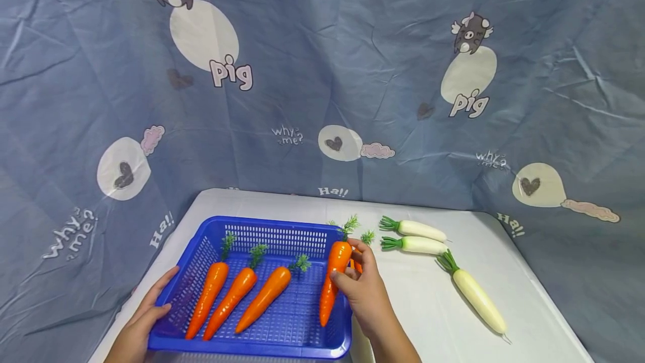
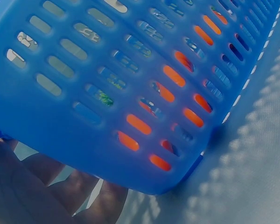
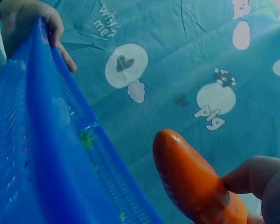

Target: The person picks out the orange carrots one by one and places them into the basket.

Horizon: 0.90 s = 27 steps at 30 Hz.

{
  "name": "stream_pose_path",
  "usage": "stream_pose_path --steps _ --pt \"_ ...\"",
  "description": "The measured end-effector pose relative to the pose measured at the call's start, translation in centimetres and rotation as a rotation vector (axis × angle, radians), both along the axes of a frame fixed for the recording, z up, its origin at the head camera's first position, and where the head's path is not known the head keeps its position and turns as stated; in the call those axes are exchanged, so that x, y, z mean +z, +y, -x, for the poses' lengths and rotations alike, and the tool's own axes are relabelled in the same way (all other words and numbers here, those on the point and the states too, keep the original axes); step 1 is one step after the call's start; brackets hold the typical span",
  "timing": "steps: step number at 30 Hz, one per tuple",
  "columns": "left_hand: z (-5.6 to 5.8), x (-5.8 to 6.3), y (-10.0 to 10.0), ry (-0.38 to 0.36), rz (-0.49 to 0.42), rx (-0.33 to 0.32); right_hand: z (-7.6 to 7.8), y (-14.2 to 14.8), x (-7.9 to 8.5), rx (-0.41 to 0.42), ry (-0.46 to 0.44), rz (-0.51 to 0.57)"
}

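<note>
My left hand (image 1: pixel 143 318) grips the left rim of a blue plastic basket (image 1: pixel 252 348), its fingers hooked at the edge in the left wrist view. My right hand (image 1: pixel 367 287) pinches an orange carrot (image 1: pixel 334 276) between thumb and fingers, over the basket's right side. That carrot (image 3: pixel 191 182) points its thin tip toward the camera side, leafy top away. Three carrots lie side by side in the basket: one at the left (image 1: pixel 208 298), one in the middle (image 1: pixel 232 302), one to their right (image 1: pixel 264 298). Behind the right hand, more orange and a green leafy tuft (image 1: pixel 368 237) show, mostly hidden.
On the white table (image 1: pixel 418 307), right of the basket, lie two small white radishes, an upper one (image 1: pixel 422 229) and a lower one (image 1: pixel 422 245). A larger white radish (image 1: pixel 478 300) lies nearer, slanting. A blue-grey printed cloth (image 1: pixel 302 83) hangs behind and around the table.
</note>
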<state>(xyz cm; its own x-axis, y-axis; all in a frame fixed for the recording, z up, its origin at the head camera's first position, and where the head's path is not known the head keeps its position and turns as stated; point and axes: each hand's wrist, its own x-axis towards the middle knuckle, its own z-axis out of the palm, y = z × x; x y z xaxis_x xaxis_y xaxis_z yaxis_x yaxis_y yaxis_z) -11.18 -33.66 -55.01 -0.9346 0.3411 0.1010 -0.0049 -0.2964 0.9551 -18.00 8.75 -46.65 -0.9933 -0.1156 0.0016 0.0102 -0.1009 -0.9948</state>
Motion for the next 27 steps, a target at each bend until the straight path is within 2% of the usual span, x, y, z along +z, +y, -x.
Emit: stream_pose_path --steps 3,7,21,27 --pt "0.0 0.0 0.0 -0.004 -0.001 0.001 0.0 -0.4 0.1 0.015 0.003 -0.018" --pt "-0.1 0.1 0.1 -0.017 0.037 0.036 -0.1 -1.1 0.3 0.03 -0.003 -0.047" --pt "-0.3 0.3 0.3 -0.088 0.128 0.103 0.1 -2.8 0.5 0.1 0.001 -0.027" --pt "-0.3 0.2 0.3 -0.063 0.108 0.088 0.4 -3.7 1.0 0.113 -0.007 -0.083"
